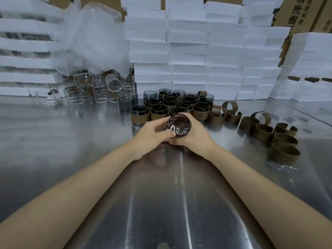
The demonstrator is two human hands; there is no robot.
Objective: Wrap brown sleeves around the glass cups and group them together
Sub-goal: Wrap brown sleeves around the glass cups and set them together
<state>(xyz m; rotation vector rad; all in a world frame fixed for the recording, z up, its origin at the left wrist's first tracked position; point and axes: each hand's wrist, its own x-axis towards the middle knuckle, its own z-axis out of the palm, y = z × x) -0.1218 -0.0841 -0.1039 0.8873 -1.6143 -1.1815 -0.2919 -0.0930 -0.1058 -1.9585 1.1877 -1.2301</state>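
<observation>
A dark glass cup [179, 125] is held between both hands above the steel table, its round base or mouth facing me. My left hand [152, 133] grips its left side with thumb and fingers curled. My right hand [196, 131] wraps its right side; whether a sleeve is on this cup is hidden by the fingers. Just behind stands a group of sleeved grey cups [172, 106]. Loose brown sleeves [265, 131] lie curled to the right.
Clear glass cups [86, 96], some tipped over, stand at the left rear under a plastic bag [93, 38]. Stacked white foam trays [197, 49] form a wall behind. Cardboard boxes [309, 13] are at the back right. The steel table [161, 203] is reflective.
</observation>
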